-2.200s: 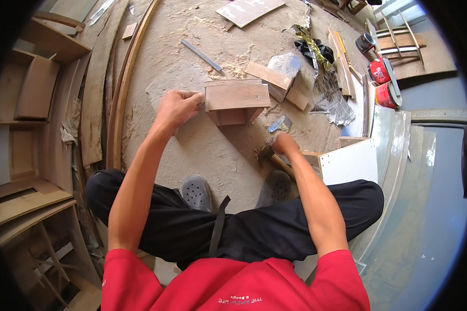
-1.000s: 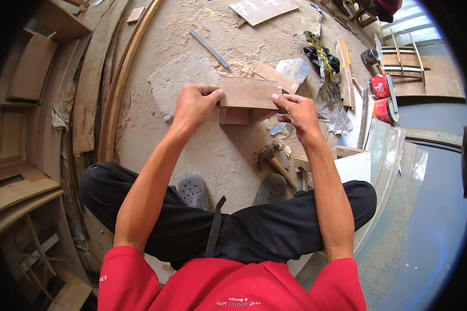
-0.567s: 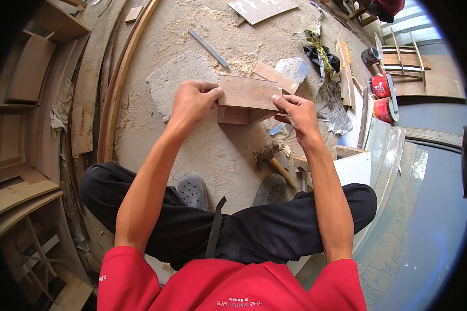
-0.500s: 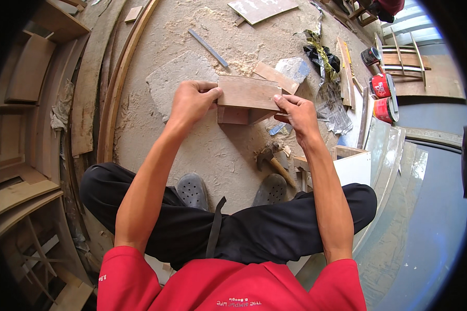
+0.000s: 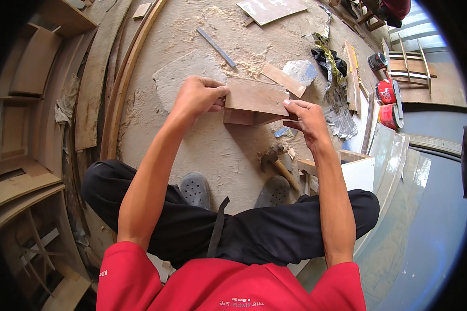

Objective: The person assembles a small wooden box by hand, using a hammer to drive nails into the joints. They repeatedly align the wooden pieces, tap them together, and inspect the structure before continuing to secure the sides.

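Observation:
My hands hold a small wooden box (image 5: 257,96) between them, low over the floor in front of my feet. Its light brown top board faces me, and a dark hollow shows along its near side. At the left end, the thumb and fingers of my left hand (image 5: 198,97) pinch the board's edge. My right hand (image 5: 310,118) grips the opposite end, thumb on the top board and fingers partly hidden behind. Nearer my right foot lies a hammer (image 5: 285,173) with a wooden handle, its dark head pointing away from me.
Beyond the box lie a flat metal strip (image 5: 216,47), a loose wood piece (image 5: 284,80) and shavings. Long planks (image 5: 97,88) and wooden cabinet parts line the left. A white-sided wooden box (image 5: 359,173) stands by my right knee; red cans (image 5: 386,92) and sheet panels are further right.
The view has shifted a little, carrying the surroundings rightward. The box has turned slightly, its right end coming nearer to me. Both hands keep their hold.

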Motion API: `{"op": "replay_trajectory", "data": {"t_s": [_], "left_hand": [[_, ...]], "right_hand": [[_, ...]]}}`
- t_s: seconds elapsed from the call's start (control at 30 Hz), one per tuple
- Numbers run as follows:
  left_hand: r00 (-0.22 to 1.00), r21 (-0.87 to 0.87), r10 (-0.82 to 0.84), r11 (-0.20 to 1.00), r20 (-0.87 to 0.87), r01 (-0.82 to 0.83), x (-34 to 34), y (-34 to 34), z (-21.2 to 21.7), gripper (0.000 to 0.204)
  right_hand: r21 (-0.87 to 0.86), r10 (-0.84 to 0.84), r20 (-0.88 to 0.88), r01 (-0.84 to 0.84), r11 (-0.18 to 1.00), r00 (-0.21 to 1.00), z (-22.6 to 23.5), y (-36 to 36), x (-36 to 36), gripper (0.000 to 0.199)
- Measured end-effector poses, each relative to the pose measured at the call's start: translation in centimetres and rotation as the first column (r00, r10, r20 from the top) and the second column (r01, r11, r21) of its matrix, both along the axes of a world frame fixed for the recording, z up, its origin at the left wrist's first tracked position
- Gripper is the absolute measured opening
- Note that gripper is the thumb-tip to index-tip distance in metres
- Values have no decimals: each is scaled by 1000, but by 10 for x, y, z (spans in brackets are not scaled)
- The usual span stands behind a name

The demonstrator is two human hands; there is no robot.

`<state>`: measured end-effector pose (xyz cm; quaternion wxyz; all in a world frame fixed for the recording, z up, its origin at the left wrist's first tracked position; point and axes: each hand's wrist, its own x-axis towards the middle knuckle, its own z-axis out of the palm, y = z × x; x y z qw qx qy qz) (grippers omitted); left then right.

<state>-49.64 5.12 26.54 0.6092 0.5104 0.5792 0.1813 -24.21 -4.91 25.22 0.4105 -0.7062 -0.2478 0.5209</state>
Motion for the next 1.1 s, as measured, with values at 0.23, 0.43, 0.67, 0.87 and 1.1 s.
{"op": "replay_trajectory", "data": {"t_s": [0.23,0.43,0.67,0.87,1.1], "left_hand": [[1000,47,-17,999,-25,18,-1,-2,-4,35],[991,135,-61,988,-115,77,2,-6,-2,35],[989,186,-93,976,-115,114,3,-4,-10,34],[876,458,-31,844,-481,281,10,-10,-3,32],[888,812,-160,361,-431,459,44,-29,-9,27]], "right_hand": [[27,34,-17,-34,999,999,-4,-4,0,29],[20,26,-35,-25,999,999,-3,-4,0,31],[-16,8,-61,-9,1000,998,-3,-4,2,27],[9,2,10,-2,1000,1000,-6,-3,-2,25],[29,-6,26,6,1000,1000,-7,-8,-3,24]]}}
